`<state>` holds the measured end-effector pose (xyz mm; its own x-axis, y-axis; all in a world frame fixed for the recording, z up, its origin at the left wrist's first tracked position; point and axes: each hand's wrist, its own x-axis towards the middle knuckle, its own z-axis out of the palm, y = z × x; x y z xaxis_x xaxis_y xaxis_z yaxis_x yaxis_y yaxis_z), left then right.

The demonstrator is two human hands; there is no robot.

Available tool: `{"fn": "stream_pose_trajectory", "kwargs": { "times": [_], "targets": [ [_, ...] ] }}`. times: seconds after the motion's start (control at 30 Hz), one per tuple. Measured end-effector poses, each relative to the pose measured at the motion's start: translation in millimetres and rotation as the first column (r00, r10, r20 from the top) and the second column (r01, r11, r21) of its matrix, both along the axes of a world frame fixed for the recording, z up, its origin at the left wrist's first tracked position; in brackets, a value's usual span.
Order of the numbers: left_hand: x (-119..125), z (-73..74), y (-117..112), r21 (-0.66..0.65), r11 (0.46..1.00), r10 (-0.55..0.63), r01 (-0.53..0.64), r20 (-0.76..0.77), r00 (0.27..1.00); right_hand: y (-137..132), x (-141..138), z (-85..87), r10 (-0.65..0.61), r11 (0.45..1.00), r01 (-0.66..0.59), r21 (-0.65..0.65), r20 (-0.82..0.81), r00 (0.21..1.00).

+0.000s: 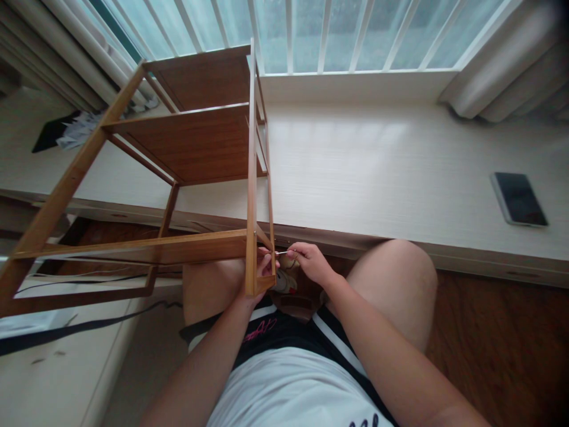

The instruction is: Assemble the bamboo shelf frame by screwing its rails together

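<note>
A brown wooden shelf rack [213, 139] lies tipped toward me, its lower end over my lap. My left hand [265, 262] is closed around the frame near its lower right corner, partly hidden behind a post [251, 261]. From the right side, my right hand [312, 261] pinches a slim metal tool that looks like a hex key [281, 253]. The tool's shaft points left toward the rack's side rail and my left fingers. Whether its tip sits in a screw is too small to tell.
A pale window ledge [355, 172] runs behind the rack, below a barred window [347, 35]. On the ledge at right lies a phone [520, 199]. Curtains [502, 65] hang on both sides. A dark strap [89, 329] crosses the white cabinet [57, 379] at left.
</note>
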<state>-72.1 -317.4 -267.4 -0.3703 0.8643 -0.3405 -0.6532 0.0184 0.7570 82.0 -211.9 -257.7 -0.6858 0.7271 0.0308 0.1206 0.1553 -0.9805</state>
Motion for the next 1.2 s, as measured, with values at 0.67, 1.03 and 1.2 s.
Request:
{"fn": "stream_pose_trajectory", "kwargs": {
  "times": [0.67,1.03,1.2],
  "targets": [
    [0.2,-0.6,0.7,0.005,1.0,0.007,-0.007,-0.008,1.0,-4.1,-13.0,-3.6,0.005,0.829,-0.019,-0.559,-0.027,1.0],
    [1.4,3.2,1.2,-0.008,1.0,0.01,-0.01,-0.023,1.0,2.5,-4.0,1.1,0.016,0.937,-0.021,-0.35,-0.017,1.0],
    [1.4,0.9,0.9,-0.009,0.999,0.03,-0.03,-0.018,0.999,2.0,-0.4,5.5,0.029,0.985,-0.027,-0.17,0.014,0.999]
  ]
}}
